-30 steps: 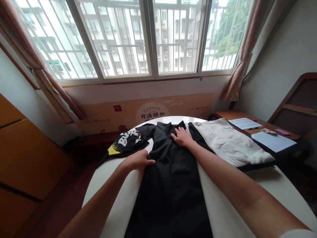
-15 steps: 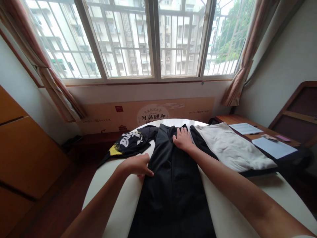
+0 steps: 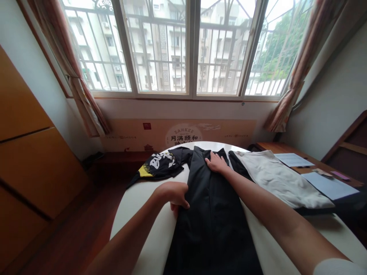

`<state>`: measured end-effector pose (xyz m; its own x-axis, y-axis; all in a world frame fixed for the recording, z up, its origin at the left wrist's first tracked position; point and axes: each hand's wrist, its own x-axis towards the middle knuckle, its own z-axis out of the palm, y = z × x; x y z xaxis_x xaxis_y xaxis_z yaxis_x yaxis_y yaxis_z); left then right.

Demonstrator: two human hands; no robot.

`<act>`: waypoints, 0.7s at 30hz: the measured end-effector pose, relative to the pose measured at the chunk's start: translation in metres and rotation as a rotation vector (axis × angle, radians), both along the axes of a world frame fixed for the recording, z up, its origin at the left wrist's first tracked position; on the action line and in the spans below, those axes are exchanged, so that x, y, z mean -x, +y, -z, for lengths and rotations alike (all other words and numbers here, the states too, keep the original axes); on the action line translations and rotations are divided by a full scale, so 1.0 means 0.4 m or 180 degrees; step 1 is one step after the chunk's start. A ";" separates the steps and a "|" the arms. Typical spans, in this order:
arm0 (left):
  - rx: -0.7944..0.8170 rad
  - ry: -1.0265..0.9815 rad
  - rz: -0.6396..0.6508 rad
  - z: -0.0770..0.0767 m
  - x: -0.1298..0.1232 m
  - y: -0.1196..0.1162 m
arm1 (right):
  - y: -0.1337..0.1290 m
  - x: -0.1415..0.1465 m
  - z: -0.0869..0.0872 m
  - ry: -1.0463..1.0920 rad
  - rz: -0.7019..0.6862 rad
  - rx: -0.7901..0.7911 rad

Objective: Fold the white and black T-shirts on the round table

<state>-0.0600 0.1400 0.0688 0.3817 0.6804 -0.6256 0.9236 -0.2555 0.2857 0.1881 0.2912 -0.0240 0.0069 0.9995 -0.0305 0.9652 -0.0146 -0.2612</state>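
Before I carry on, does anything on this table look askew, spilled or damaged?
Only mildly: the black printed garment lies crumpled, its yellow-patched end reaching over the left edge of the white table. I see no spill or damage.

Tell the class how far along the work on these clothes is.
Done, it seems: the pale garment lies flat and looks folded. In hand: the black garment lies stretched out, its left edge pinched by the left hand, the right hand flat near its far end. Left, probably: making it compact, as it lies long.
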 end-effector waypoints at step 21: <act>0.0150 -0.0403 0.0042 0.019 0.035 0.032 | -0.035 0.138 -0.023 -0.0180 -0.0553 -0.0278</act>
<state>-0.0739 0.1527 0.0612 0.4684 0.6458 -0.6029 0.8760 -0.2508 0.4119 0.1329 0.2773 -0.0149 -0.1666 0.9847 0.0519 0.9644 0.1737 -0.1994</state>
